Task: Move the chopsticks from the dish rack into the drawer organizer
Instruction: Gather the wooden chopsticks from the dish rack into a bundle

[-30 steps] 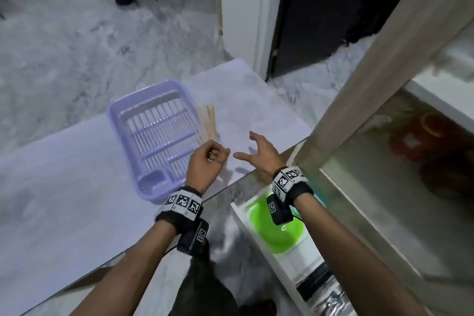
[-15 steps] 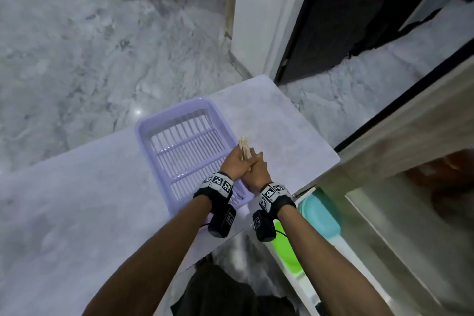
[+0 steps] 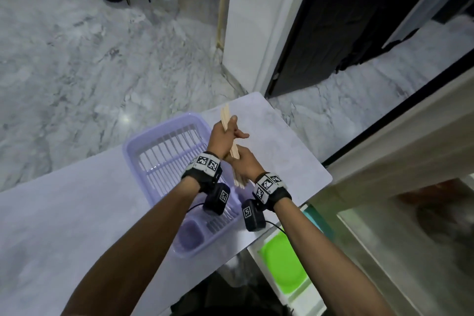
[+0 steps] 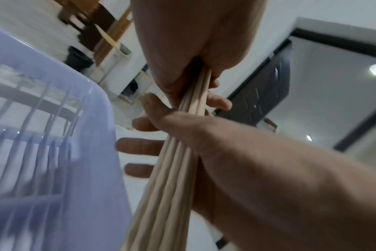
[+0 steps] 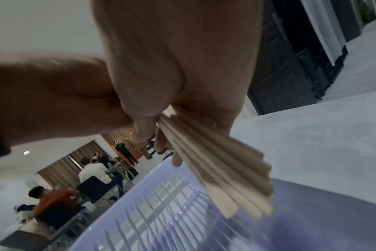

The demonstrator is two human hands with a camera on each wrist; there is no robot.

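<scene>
Marble floor beyond pale countertop (image 3: 282, 136); lilac dish rack (image 3: 143, 146) on it, w/ bundle of wooden chopsticks (image 3: 226, 117) held above rack's right edge, L hand (image 3: 221, 136) fisted round upper part, R hand (image 3: 245, 164) curled round lower part, open drawer (image 3: 295, 297) below-right w/ green tray (image 3: 284, 267).

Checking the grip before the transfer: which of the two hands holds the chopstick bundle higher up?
The left hand grips the pale wooden chopsticks nearer the upper end; the right hand holds lower, nearer the person.
</scene>
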